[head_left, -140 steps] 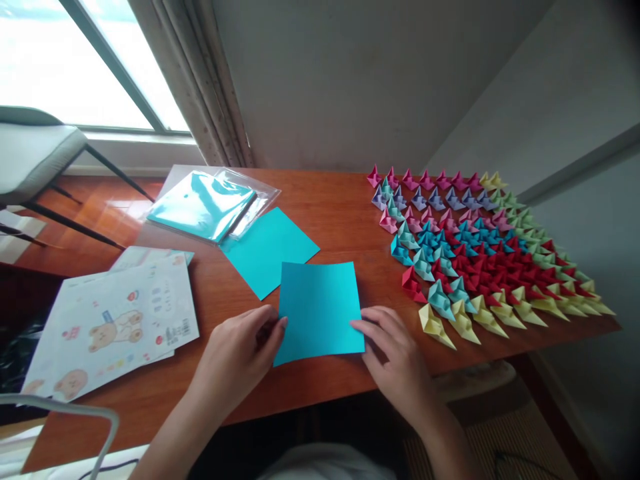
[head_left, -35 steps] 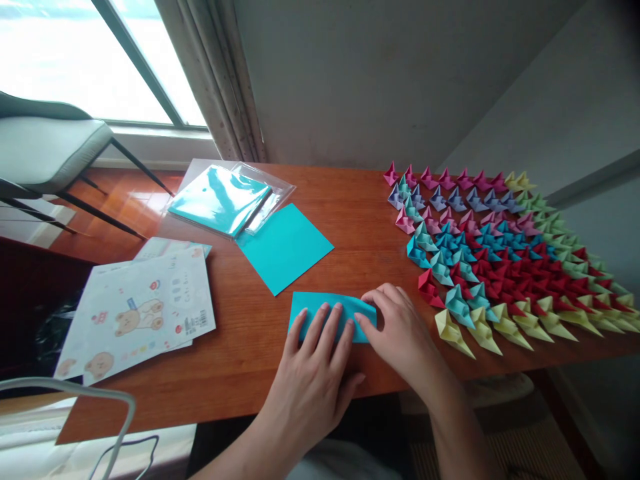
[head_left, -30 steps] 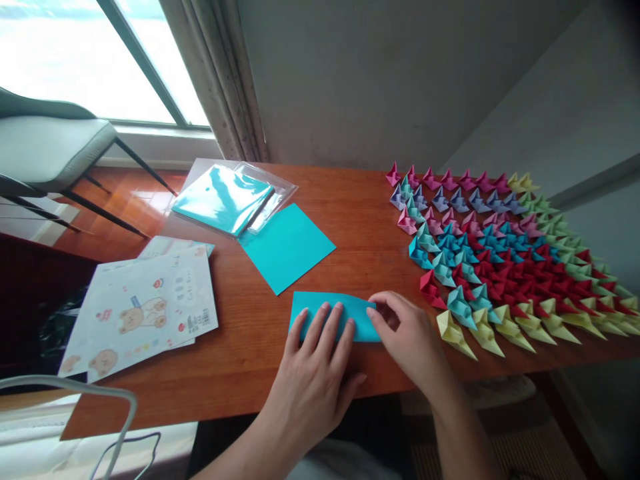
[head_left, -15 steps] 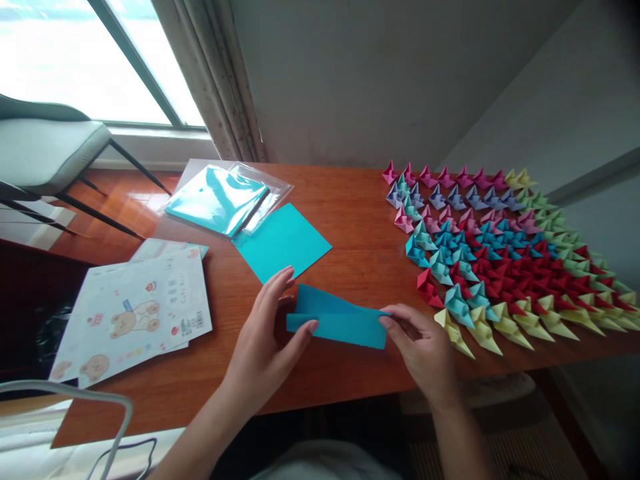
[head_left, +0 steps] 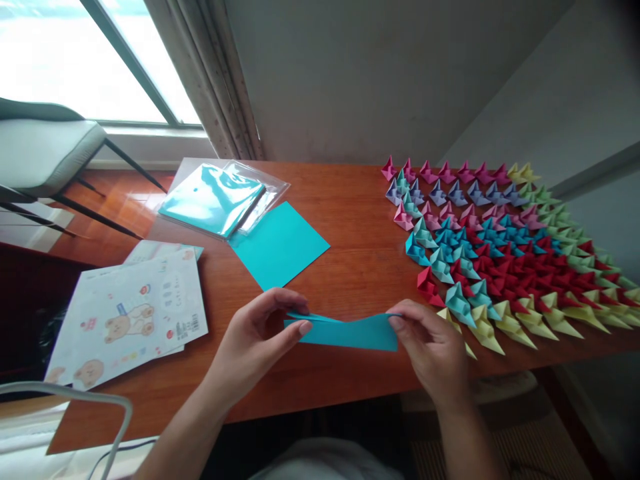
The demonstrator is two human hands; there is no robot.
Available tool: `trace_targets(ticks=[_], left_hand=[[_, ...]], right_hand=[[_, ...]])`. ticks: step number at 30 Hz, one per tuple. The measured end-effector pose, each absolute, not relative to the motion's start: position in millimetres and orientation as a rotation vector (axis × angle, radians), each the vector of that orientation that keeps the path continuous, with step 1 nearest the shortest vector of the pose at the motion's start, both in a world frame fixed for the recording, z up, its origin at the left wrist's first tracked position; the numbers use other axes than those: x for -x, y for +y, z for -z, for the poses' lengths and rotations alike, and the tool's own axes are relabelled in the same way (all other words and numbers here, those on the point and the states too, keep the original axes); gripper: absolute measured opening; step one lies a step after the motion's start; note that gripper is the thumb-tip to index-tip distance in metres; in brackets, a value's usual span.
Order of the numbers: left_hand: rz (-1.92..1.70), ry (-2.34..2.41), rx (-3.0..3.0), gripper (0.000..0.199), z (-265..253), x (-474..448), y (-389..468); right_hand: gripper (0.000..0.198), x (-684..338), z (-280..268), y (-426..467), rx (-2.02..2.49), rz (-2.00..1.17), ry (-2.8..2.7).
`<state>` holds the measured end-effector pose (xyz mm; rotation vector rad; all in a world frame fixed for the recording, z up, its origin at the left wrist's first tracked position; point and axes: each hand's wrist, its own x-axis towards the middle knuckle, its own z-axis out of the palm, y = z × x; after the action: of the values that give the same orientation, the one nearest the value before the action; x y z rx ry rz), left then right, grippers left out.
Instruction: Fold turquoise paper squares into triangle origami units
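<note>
A blue sheet of origami paper (head_left: 345,333), folded to a long narrow strip, is held in the air above the front of the table. My left hand (head_left: 263,333) pinches its left end between thumb and fingers. At the right end, my right hand (head_left: 425,340) grips the paper with thumb and fingers closed. The upper layer bows slightly between the two hands. Just beyond them, a flat turquoise square sheet (head_left: 283,247) lies on the wooden table (head_left: 345,200).
Rows of folded paper boats (head_left: 525,267) in many colours cover the table's right side. Behind the square sheet is a clear plastic pack of turquoise paper (head_left: 210,200). Bear-printed packets (head_left: 130,313) lie at left. A grey chair (head_left: 50,147) stands by the window.
The paper's raised back flap has come down toward the front layer, so the piece looks narrower. My left fingers have lowered and closed on its left end.
</note>
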<state>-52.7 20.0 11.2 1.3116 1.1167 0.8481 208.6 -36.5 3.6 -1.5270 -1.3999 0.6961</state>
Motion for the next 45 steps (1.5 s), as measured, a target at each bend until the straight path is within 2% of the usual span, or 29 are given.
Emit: trace_targets(ticks=[4,13,22,45], left_hand=[[-0.936,1.148,-1.369,0.017,-12.4,48.7,16.8],[-0.869,1.184,-1.15,0.028,-14.4,41.8,11.8],[-0.939,1.329,-1.316,0.018,-7.0,42.8,6.5],[-0.933,1.255,-1.414,0.012,-9.5,50.0,11.6]], right_hand=[[0.012,-205.4,-2.2,-38.7,1.6,-0.667,-1.343],[0.012,-196.4,-4.1,-39.8,1.603,-0.62,-1.359],[0.02,-198.8,7.5,-41.8,1.635,-0.845,-1.31],[0.021,-201.6,-11.6,-40.4,1.708,-0.893,-1.266]])
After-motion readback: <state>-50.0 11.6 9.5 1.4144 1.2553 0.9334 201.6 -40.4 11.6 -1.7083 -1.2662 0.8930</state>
